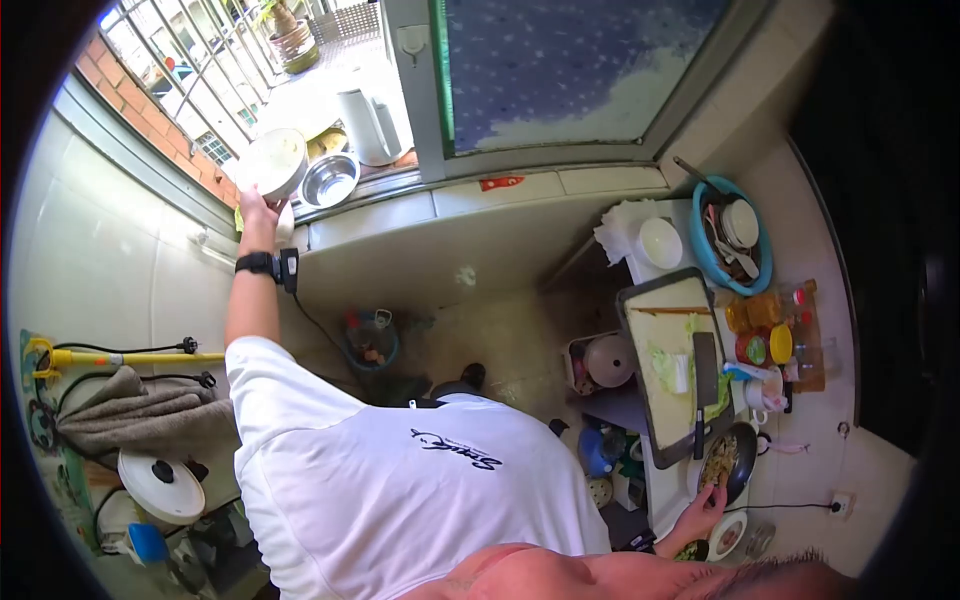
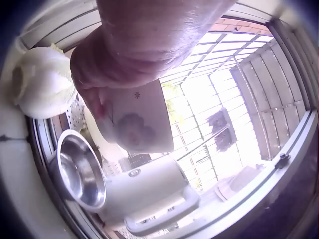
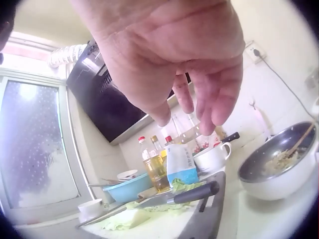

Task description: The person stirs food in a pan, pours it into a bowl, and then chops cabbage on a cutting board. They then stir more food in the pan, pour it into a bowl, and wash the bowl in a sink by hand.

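At the window, my left hand (image 1: 260, 207) grips a large white bowl (image 1: 272, 165) by its near edge. A grey flower pattern marks the bowl's side in the left wrist view. Right beside it are a steel bowl (image 1: 330, 181) and a white kettle (image 1: 370, 128), while a pale cabbage (image 2: 46, 82) lies on the other side of the hand. My right hand (image 3: 174, 59) hangs over the counter with loosely bent fingers and nothing in them. In the head view it overlaps the near edge of a dark-lined pan (image 3: 279, 181) containing pale food and a wooden utensil (image 3: 302, 138).
A cutting board (image 1: 665, 400) on the counter bears a knife (image 3: 194, 193) and cut leaves. Behind it stand oil bottles (image 3: 153, 167), a blue-and-white packet (image 3: 180, 164) and a blue basin (image 1: 760, 240). Metal bars (image 1: 205, 70) close off the window ledge.
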The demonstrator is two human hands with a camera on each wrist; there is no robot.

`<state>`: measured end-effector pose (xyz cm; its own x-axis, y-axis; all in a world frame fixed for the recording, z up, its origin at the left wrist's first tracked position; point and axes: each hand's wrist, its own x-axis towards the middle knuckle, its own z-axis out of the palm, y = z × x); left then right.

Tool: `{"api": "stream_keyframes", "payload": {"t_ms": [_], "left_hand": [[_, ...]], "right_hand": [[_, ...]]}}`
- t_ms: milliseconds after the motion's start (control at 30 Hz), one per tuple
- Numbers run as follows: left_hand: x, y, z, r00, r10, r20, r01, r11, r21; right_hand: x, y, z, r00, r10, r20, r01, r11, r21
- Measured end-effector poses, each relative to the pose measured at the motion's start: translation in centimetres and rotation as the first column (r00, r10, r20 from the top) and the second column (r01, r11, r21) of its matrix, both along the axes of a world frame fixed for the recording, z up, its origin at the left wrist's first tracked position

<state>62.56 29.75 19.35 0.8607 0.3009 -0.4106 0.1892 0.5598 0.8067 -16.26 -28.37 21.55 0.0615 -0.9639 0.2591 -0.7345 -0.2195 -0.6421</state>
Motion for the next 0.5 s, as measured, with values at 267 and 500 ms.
{"api": "stream_keyframes", "payload": {"t_ms": [267,500], "left_hand": [[6.5,2.1,-1.2,0.999,0.038,-0.003,-0.036,0.974,0.225],[8.5,1.7,-2.1,0.992,-0.076,-0.104,0.096,0.975,0.199]], "right_hand": [[4.4,1.7,0.8,0.99,0.062,-0.129,-0.063,0.998,-0.01],[5.3,2.7,0.7,0.973,0.053,-0.224,-0.056,0.998,-0.006]]}}
